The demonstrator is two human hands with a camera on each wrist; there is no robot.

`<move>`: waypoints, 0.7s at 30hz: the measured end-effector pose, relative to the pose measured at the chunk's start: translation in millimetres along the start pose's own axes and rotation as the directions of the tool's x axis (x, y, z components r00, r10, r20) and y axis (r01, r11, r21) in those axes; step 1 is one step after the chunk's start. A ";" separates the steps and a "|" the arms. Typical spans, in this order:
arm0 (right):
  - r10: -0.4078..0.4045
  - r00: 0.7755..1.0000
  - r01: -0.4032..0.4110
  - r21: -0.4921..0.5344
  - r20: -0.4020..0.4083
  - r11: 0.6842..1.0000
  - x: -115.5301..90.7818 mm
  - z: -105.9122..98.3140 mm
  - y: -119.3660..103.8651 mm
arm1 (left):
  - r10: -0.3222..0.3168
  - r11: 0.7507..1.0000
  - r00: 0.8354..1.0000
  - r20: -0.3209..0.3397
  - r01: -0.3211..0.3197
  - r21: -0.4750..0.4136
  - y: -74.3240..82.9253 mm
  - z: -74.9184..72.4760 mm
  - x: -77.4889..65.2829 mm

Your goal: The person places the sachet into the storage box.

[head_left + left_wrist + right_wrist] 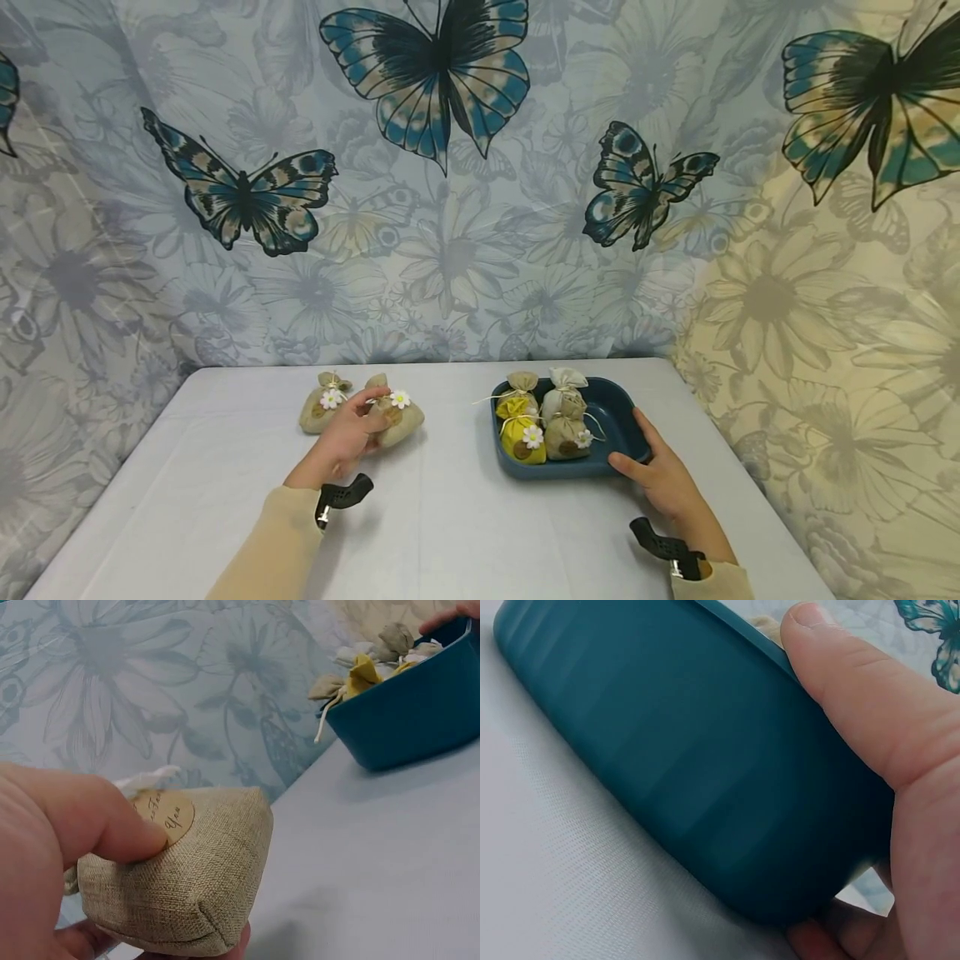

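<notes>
My left hand (347,440) grips a beige cloth drawstring pouch (405,427) at the left of the table. A white flower decorates its neck, and in the left wrist view the thumb presses beside a round brown label (178,816) with lettering. Just left of it a second beige pouch (312,414) sits on the table, partly behind my hand. My right hand (670,485) holds the near right corner of a dark blue tray (555,472), thumb at the rim (780,656) and fingers around the side. Inside the tray's left half are yellow pouches (517,446) and beige ones (564,442).
A white cloth (457,525) covers the table. Behind it hangs a butterfly-print curtain (457,308), which also runs along both sides. A pale drawstring (483,401) from one pouch hangs over the tray's left rim. Each wrist wears a black strap mount (345,493).
</notes>
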State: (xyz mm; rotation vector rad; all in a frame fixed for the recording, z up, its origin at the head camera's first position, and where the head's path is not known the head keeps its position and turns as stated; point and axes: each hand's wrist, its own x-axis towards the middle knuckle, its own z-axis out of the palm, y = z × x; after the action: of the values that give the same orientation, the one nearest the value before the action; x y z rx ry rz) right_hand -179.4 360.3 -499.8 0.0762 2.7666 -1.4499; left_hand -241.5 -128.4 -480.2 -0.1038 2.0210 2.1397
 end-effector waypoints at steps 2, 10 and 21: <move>0.002 1.000 -0.002 0.002 0.000 1.000 0.1 0.2 0.2 | 0.018 1.000 1.000 0.011 -0.018 -0.009 1.5 0.8 0.5; 0.030 1.000 -0.030 0.002 0.006 1.000 1.3 0.8 -2.0 | 0.067 0.997 0.995 0.069 -0.065 -0.032 9.2 10.5 -1.0; 0.038 0.999 -0.038 -0.007 0.014 0.999 -0.2 -2.7 -4.0 | 0.128 0.991 0.980 0.150 -0.122 -0.047 30.8 38.0 3.4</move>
State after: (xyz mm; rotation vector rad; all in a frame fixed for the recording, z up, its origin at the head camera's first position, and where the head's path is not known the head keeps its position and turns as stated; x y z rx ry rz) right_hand -179.4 360.3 -495.0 0.1170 2.7431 -1.4271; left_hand -247.4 -91.8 -448.1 0.1820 1.9487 2.1852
